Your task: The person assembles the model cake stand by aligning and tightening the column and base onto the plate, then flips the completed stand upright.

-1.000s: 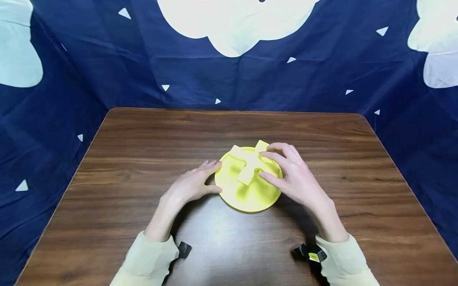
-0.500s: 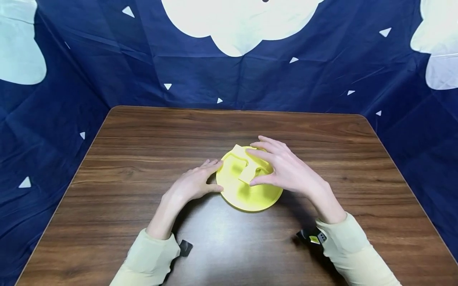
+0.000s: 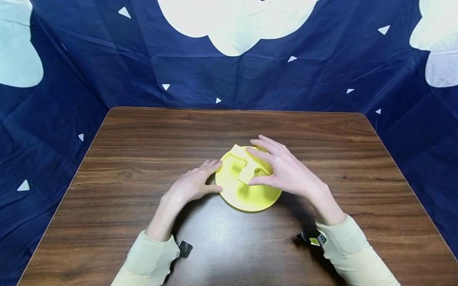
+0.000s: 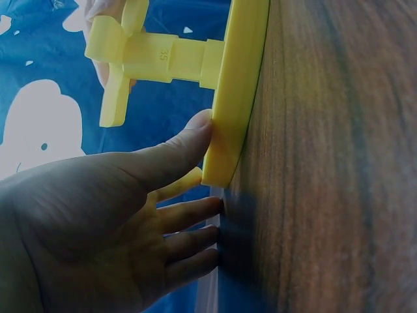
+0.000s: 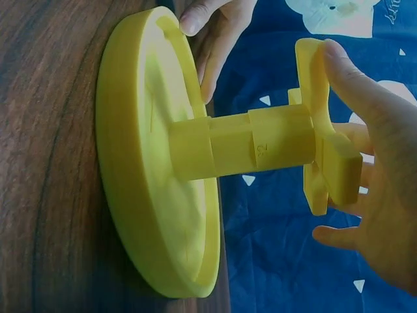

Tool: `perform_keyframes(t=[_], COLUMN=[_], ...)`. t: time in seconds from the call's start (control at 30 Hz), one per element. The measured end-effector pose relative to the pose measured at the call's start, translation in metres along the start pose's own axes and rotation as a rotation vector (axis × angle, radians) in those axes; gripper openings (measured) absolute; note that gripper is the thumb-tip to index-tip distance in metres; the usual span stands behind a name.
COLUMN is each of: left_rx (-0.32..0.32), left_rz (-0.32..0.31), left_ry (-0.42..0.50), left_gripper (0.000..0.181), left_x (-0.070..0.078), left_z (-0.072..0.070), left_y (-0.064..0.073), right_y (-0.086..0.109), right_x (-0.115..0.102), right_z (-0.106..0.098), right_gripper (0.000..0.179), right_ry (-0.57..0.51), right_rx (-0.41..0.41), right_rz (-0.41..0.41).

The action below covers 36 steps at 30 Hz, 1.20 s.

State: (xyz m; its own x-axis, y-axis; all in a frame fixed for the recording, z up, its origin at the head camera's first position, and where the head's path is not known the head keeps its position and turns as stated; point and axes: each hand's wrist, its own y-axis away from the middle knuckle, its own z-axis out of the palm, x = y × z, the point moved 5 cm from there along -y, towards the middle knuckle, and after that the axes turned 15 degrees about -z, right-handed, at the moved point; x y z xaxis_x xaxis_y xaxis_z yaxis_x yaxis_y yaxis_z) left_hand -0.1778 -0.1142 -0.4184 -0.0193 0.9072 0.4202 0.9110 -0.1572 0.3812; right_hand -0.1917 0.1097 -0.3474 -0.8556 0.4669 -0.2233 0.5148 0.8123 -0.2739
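Observation:
A yellow plastic piece stands on the table: a round base with a raised rim, a stepped post rising from its middle, and a cross-shaped handle on top. My right hand is over the handle from the right. In the right wrist view its thumb lies on one arm's end, with fingers curving behind the other arms; the little finger stands apart. At the base's left edge, my left hand touches the rim with thumb and forefinger, its fingers fairly straight.
Brown wood-grain table surrounds the yellow piece. Behind and beside it hangs a dark blue curtain with white cloud shapes and triangles. A small black device sits at the left cuff, another at the right cuff.
My right hand has shifted left and slightly up over the handle, its thumb now at the near arm, then held almost still. The left hand and base look unmoved.

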Motion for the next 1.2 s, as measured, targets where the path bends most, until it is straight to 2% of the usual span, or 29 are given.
perform_keyframes(t=[0.37, 0.67, 0.9, 1.0, 1.2], left_rx=[0.009, 0.149, 0.195, 0.207, 0.239], left_rz=[0.005, 0.053, 0.047, 0.039, 0.023], left_ry=[-0.017, -0.015, -0.02, -0.03, -0.053], left_gripper=[0.078, 0.063, 0.059, 0.057, 0.054], left_x=[0.001, -0.002, -0.005, -0.005, 0.0], left_z=[-0.001, -0.009, -0.013, -0.015, -0.019], left_y=[0.002, 0.004, 0.002, 0.0, -0.003], right_y=[0.02, 0.032, 0.04, 0.044, 0.052], right_x=[0.012, 0.03, 0.043, 0.049, 0.063], right_z=[-0.006, -0.009, -0.008, -0.006, 0.002], right_gripper=[0.074, 0.071, 0.066, 0.06, 0.045], right_ry=[-0.071, -0.269, -0.348, -0.388, -0.498], right_rx=[0.04, 0.122, 0.175, 0.197, 0.221], right_rz=[0.112, 0.148, 0.159, 0.191, 0.315])
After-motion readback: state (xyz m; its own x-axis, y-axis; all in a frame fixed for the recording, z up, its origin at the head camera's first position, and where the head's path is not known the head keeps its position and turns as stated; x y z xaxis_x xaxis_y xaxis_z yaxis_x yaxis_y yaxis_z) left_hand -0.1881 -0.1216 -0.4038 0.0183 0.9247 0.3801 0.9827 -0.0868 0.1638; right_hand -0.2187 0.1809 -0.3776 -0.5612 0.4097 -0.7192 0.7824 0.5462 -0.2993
